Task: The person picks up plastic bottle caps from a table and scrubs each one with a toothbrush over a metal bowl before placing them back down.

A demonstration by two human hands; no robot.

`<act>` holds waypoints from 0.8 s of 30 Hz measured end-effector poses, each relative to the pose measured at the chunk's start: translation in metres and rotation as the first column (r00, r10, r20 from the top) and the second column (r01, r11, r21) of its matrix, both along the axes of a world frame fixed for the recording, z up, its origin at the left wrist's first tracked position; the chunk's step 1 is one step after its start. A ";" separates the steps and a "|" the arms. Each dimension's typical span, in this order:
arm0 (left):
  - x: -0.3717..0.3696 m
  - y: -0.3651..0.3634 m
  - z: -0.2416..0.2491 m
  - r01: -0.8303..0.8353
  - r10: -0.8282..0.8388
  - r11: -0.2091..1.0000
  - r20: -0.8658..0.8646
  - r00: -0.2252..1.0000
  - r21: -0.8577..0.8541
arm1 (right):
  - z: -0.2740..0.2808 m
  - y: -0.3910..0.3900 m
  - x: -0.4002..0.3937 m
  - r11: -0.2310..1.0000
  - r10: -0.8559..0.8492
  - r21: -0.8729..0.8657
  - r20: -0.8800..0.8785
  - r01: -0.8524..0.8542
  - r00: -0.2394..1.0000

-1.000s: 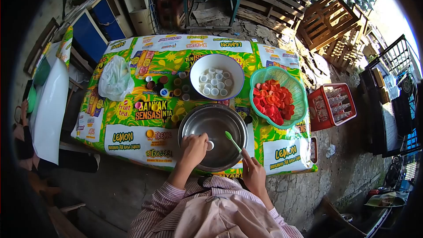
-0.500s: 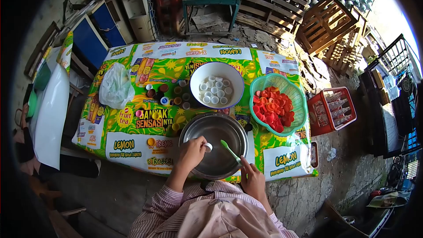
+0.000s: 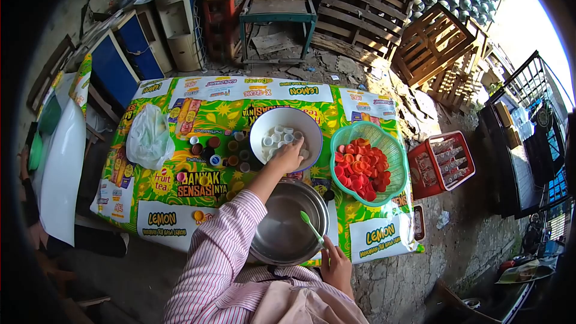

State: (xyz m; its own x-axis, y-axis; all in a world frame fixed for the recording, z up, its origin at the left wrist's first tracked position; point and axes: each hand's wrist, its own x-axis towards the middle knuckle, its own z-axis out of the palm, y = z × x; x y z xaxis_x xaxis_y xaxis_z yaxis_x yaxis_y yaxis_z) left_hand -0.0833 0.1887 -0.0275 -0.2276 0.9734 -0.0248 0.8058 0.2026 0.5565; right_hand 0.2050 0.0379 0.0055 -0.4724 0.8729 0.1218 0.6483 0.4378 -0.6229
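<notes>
My left hand [image 3: 287, 157] reaches into the white bowl [image 3: 258, 135], its fingertips among the white caps [image 3: 277, 138]. What its fingers hold, if anything, is hidden. My right hand [image 3: 335, 264] grips a green toothbrush [image 3: 312, 227], bristles over the steel basin [image 3: 290, 222] in front of me. Right of the bowl, a green plastic basket [image 3: 398, 186] holds many red caps [image 3: 362, 168]. Several loose caps in dark, blue and yellow colours lie on the tablecloth left of the bowl.
A crumpled plastic bag [image 3: 149, 137] sits on the left of the patterned table [image 3: 129, 201]. A red crate [image 3: 441, 164] stands on the floor to the right. Wooden pallets [image 3: 363, 9] and a small table [image 3: 279, 9] stand behind.
My left hand has moved forward from over the steel basin into the white bowl; the white cap it held is no longer distinguishable. The toothbrush stays in my right hand. The view has shifted slightly.
</notes>
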 end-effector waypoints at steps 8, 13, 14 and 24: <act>-0.081 -0.083 0.020 -0.268 0.197 0.812 0.189 0.962 0.519 | 0.003 0.008 -0.005 0.998 0.032 -0.050 0.022 -0.031 0.999; -0.174 -0.173 -0.019 -0.614 0.539 0.718 0.296 0.788 0.327 | 0.010 0.014 -0.018 0.990 0.110 -0.094 0.053 -0.105 0.992; -0.183 -0.185 -0.025 -0.627 0.587 0.704 0.223 0.778 0.333 | 0.010 0.015 -0.021 0.987 0.131 -0.098 0.067 -0.124 0.989; -0.102 -0.150 -0.022 -0.151 0.221 0.928 -0.176 0.959 0.340 | 0.018 0.014 -0.040 0.980 0.145 -0.141 0.049 -0.137 0.988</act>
State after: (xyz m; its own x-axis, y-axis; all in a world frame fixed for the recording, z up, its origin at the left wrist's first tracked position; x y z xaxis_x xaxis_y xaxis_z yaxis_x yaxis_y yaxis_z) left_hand -0.1849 0.0390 -0.0498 -0.3717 0.8608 0.3477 0.8750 0.1997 0.4409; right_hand 0.1645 0.0524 0.0234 -0.5945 0.8037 -0.0260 0.6234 0.4403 -0.6462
